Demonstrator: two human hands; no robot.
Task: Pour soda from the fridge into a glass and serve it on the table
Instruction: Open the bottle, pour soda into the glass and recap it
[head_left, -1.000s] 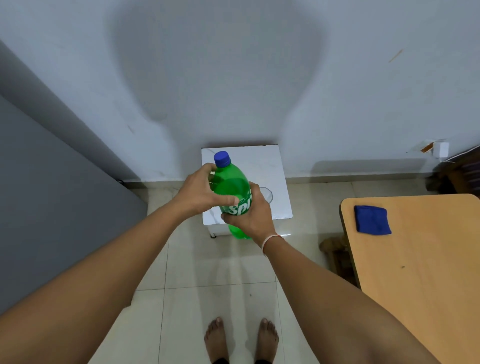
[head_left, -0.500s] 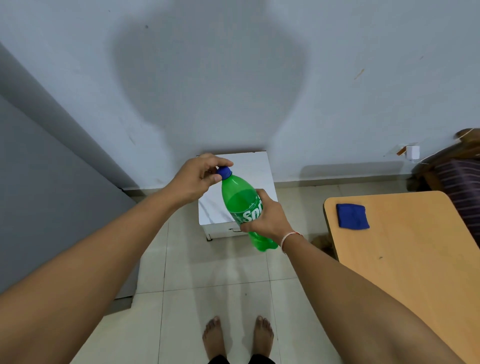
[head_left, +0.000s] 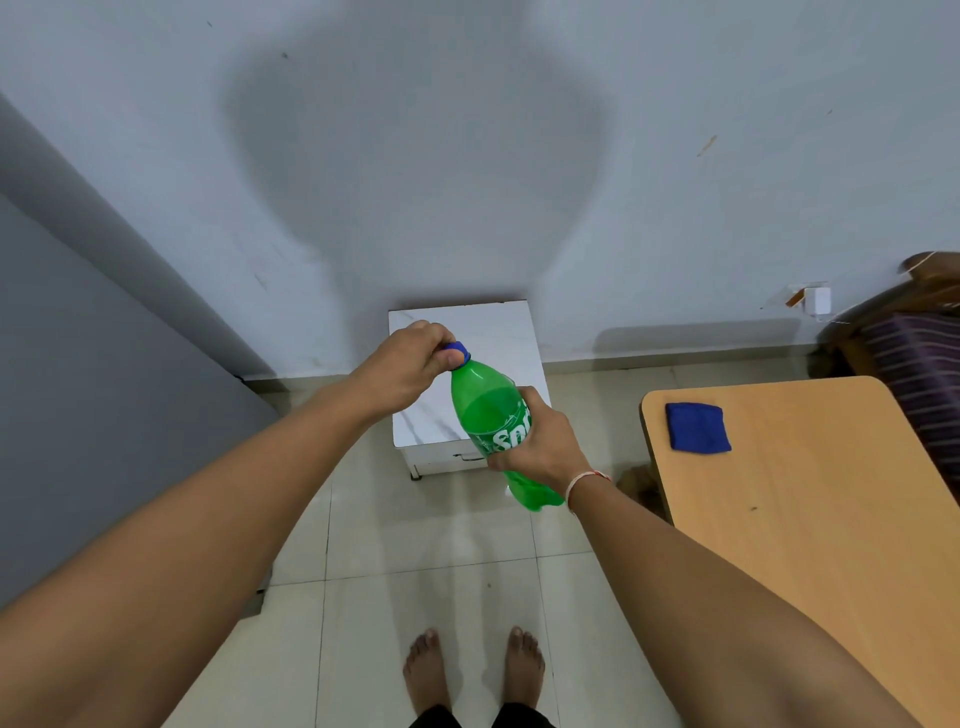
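Along the left edge stands a tall flat grey panel (head_left: 78, 389), its face blurred, meeting the pale painted wall (head_left: 467, 130) at a corner. Moving rightward, the left hand (head_left: 402, 371) is raised over the small white marble-patterned cabinet (head_left: 467, 338) that sits against the wall; its thumb and fingers are curled around the round blue plastic cap (head_left: 460, 351), pinching it. The cap sits on the neck of the green plastic soda bottle (head_left: 488, 415), which is held in the air in front of the cabinet, tilted with its neck toward the upper left and its base toward the lower right. The right hand (head_left: 545, 447) wraps the bottle's middle over the white lettering, thumb along the upper side and fingers round the far side; a thin pale band (head_left: 574, 486) circles that wrist. Below, two bare feet (head_left: 472, 670) stand on glossy cream floor tiles (head_left: 415, 545). To the right is the light wooden table (head_left: 805, 545) with a rounded corner, and a folded blue cloth (head_left: 697, 427) lies near that corner. Beyond the table, at the far right edge, part of a dark striped piece of furniture (head_left: 919, 364) shows.
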